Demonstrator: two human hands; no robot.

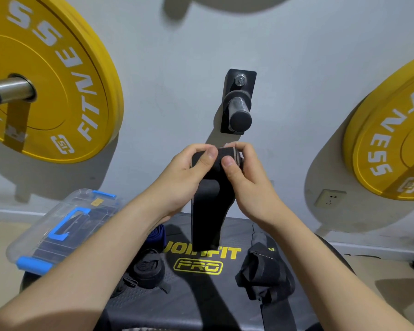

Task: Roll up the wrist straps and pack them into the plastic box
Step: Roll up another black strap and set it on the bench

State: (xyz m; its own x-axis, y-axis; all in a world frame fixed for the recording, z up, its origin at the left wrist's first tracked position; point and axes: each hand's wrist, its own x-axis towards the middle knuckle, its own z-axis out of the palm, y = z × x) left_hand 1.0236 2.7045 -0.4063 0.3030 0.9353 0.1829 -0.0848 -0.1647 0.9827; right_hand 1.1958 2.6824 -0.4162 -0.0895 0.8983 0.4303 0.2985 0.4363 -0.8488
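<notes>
I hold a black wrist strap (207, 211) up in front of the wall, its top end partly rolled between both hands. My left hand (184, 173) grips the roll from the left with the thumb on top. My right hand (246, 177) pinches it from the right. The loose tail hangs down toward the black bench (196, 302). A clear plastic box (60, 225) with blue latches and handle sits at the bench's left end. Other black straps lie on the bench at left (146, 268) and right (263, 275). A blue strap (156, 236) lies partly hidden under my left forearm.
Yellow weight plates hang on the wall at left (46, 75) and right (392, 139). A bare steel peg on a black bracket (239, 108) juts out just above my hands. A wall socket (330, 199) sits low on the right.
</notes>
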